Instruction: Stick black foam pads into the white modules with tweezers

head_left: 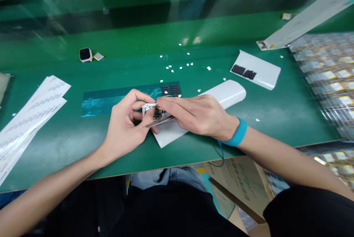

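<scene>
My left hand [128, 119] pinches a small open smartwatch case [145, 109] with a pale frame and dark electronic parts showing inside. From the other side, my right hand [197, 113] bends over it, its fingertips together at the case's upper right edge. A thin metal tool, apparently tweezers [166, 119], projects leftward from under the right fingers, below the case; its far end is hidden. Beneath the hands lies a curled white backing sheet [226, 95]. Behind them is a blue-green film strip [102, 100] carrying small black pieces [174, 90] at its right end.
An assembled watch [85, 55] and a small battery [98, 56] lie at back left. White printed strips [35, 115] cover the left side. Small white scraps dot the green bench. At right are a sheet with black strips [265, 71] and trays of parts [332, 78]. A cord hangs from my blue wristband [239, 133].
</scene>
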Demonstrator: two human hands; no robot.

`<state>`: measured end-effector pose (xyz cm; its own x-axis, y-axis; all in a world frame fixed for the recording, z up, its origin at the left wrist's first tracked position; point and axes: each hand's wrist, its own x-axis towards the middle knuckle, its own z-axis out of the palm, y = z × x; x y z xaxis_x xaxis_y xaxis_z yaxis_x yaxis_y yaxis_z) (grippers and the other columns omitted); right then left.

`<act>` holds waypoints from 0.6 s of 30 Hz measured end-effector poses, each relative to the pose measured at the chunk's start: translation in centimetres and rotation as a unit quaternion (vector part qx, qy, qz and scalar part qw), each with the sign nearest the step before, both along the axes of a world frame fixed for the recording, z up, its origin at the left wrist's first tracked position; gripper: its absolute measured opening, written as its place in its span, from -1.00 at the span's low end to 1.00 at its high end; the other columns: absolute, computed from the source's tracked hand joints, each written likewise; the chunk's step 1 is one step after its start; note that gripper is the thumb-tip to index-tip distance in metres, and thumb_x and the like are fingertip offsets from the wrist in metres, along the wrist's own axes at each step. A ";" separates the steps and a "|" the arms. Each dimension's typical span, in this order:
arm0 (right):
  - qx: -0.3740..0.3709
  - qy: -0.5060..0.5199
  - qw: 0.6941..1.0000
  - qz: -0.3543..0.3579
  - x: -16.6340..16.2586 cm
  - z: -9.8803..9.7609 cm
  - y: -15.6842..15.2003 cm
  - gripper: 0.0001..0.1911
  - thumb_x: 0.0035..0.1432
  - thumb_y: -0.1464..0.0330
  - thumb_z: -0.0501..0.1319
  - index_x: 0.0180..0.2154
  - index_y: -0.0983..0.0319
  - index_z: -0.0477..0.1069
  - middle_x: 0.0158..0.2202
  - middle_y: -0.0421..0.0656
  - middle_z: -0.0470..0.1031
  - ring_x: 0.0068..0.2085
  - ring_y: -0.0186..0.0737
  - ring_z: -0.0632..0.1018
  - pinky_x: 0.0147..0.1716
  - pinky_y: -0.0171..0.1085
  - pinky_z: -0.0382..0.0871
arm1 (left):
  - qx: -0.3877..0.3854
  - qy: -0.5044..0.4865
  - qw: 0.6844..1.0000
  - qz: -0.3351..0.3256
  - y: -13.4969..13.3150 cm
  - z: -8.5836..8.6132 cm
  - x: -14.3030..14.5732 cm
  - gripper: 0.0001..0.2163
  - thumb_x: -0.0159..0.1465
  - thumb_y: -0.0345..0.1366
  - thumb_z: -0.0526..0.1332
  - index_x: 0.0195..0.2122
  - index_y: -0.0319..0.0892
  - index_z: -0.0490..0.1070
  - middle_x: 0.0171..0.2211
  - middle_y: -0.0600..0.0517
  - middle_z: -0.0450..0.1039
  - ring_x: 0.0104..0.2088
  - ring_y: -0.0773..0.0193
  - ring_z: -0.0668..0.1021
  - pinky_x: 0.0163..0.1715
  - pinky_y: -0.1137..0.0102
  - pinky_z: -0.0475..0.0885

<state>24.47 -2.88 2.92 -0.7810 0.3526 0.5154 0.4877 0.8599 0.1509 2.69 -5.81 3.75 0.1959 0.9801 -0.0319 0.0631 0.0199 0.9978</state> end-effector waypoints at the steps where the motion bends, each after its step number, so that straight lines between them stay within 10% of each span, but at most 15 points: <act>1: -0.005 0.005 1.000 -0.003 -0.2 -0.1 -0.2 -0.61 0.40 0.65 0.01 0.05 0.36 0.54 -0.03 -0.06 0.73 -0.27 -0.27 0.74 -0.51 -0.37 0.51 | 0.003 0.005 1.000 0.003 -0.1 -0.2 0.1 -0.82 0.33 -0.28 0.39 -0.22 -0.12 0.37 -0.46 0.12 0.62 -0.61 0.30 0.67 -0.65 0.53 0.50; 8: -0.015 -0.005 0.999 -0.044 -1.0 -0.5 -1.1 -0.59 0.41 0.64 -0.01 0.12 0.46 0.51 0.05 0.06 0.71 -0.18 -0.21 0.76 -0.50 -0.36 0.57 | 0.075 0.048 0.995 0.052 -0.8 -1.4 0.2 -0.84 0.36 -0.27 0.39 -0.25 -0.11 0.40 -0.48 0.14 0.57 -0.56 0.30 0.67 -0.59 0.49 0.53; 18: -0.388 0.238 0.890 -0.020 -1.4 0.4 -0.4 -0.73 0.52 0.27 0.24 -0.25 0.26 0.53 -0.54 -0.35 0.38 -0.55 -0.45 0.31 -0.51 -0.36 0.20 | 0.124 0.059 0.990 0.034 -0.7 -1.1 0.3 -0.87 0.35 -0.37 0.32 -0.30 -0.10 0.37 -0.54 0.19 0.47 -0.65 0.37 0.57 -0.65 0.49 0.42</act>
